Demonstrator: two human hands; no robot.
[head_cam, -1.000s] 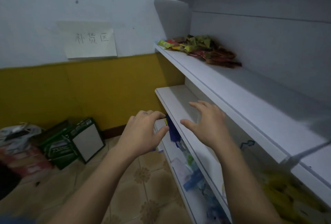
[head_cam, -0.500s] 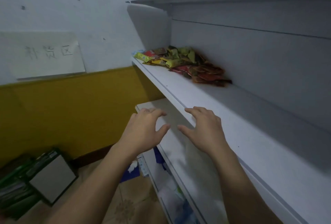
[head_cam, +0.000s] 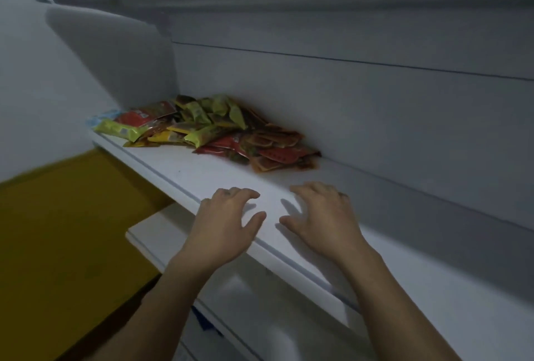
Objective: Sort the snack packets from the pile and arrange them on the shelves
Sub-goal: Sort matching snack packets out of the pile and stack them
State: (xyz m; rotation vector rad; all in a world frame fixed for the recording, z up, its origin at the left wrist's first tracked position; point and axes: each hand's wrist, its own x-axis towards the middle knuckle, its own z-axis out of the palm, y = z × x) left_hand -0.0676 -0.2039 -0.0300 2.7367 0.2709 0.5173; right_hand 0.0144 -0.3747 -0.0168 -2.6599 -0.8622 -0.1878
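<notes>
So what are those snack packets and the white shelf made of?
Snack packets: probably thin plastic film, shiny; they look crinkled and catch some light.
Shelf: looks like painted wood or coated board, smooth and matte white, with a grooved front edge; which one, I cannot tell.

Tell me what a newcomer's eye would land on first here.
The colourful pile of snack packets, red, green and yellow, heaped at the far left end of the white shelf. Next, the left hand and right hand, both empty, fingers loosely bent, poised over the shelf's front edge.
</notes>
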